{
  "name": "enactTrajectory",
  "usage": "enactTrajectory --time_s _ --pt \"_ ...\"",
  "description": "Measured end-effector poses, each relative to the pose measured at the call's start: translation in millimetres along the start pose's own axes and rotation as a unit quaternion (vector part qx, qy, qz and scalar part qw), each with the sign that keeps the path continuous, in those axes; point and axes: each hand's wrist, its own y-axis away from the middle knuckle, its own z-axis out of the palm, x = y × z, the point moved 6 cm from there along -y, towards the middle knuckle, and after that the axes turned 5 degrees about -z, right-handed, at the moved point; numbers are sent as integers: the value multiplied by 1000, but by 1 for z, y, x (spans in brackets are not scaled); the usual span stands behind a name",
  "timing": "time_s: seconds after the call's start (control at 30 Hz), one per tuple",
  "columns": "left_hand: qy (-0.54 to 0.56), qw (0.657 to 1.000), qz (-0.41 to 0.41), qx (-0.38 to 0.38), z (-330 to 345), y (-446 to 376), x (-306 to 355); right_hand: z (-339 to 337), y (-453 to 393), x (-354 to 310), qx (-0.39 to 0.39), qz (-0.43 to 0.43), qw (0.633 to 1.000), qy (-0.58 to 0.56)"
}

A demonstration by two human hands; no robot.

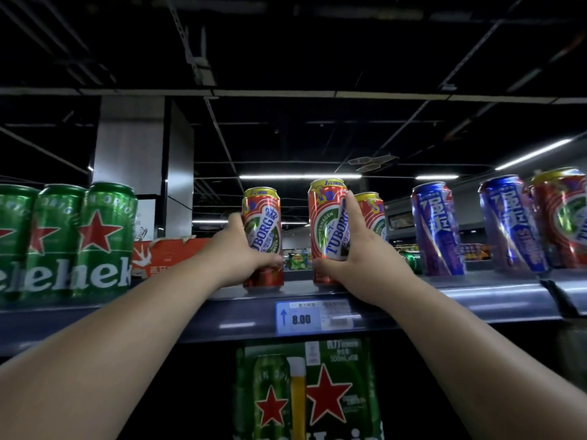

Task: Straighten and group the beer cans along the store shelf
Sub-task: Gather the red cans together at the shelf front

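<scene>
Two red Tuborg cans stand upright on the top shelf in the middle of the view. My left hand grips the left red can around its lower half. Gripping the right red can is my right hand, fingers up its side. A third red Tuborg can stands just behind my right hand. Three green Heineken cans stand grouped at the left. Two blue-purple cans and another red can stand spaced out at the right.
A torn orange carton lies behind the gap between the green cans and my left hand. A blue price tag reading 8.00 hangs on the shelf edge. A green Heineken multipack sits on the shelf below.
</scene>
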Motion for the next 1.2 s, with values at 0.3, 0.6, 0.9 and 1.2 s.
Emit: enactTrajectory --time_s 0.3,0.6,0.9,1.2 --pt "24 999 44 2 -44 28 -16 29 -7 -46 -24 -34 998 -37" --pt "32 998 58 10 -68 33 -53 67 -10 -93 -3 -55 998 -42" --pt "-51 990 106 82 -63 42 -63 64 2 -97 34 -50 998 -30" --pt "-85 961 188 181 -55 69 -32 58 2 -87 49 -59 993 -87"
